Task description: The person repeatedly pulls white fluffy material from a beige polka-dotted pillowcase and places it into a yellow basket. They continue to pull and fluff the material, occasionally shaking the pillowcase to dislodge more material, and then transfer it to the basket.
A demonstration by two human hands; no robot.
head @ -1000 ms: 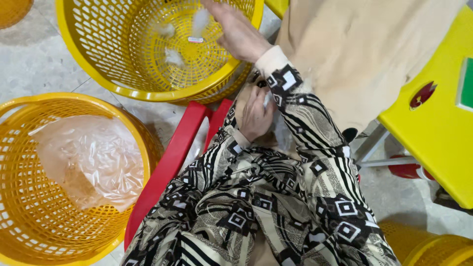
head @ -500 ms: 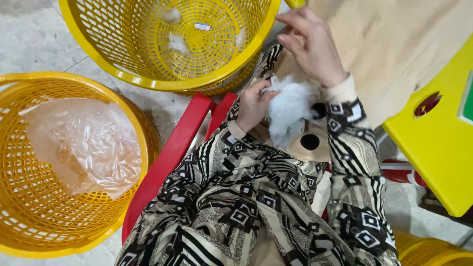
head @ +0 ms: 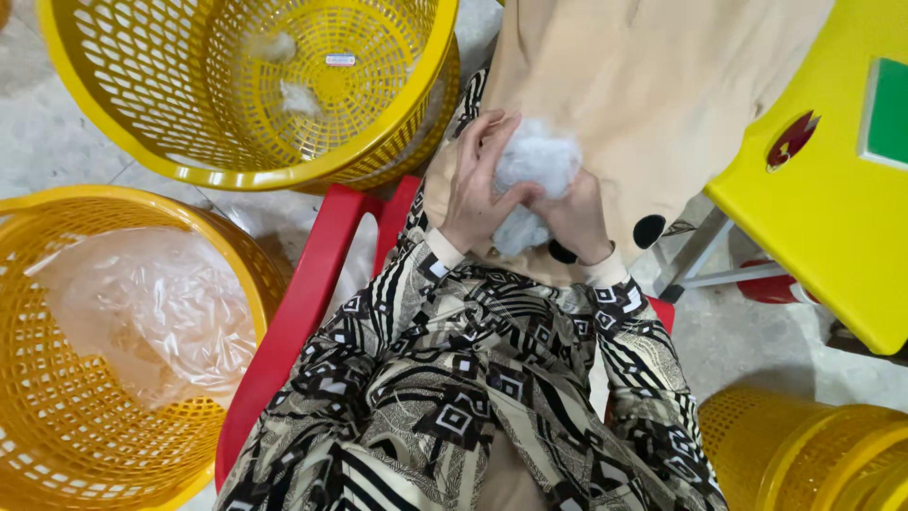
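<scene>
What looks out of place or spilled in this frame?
Little stands out. Two loose white fibre tufts lie in the upper yellow basket. Both hands, left hand and right hand, grip white stuffing on beige fabric.

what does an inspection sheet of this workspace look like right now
surface: grey concrete floor; red plastic seat under the person
job's things: white fibre stuffing over beige fabric on the lap
clutter: yellow basket with stuffing wisps; second yellow basket holding a clear plastic bag
grip: left hand and right hand both closed on the stuffing
cables: nothing seen
surroundings: yellow table; stacked yellow baskets
</scene>
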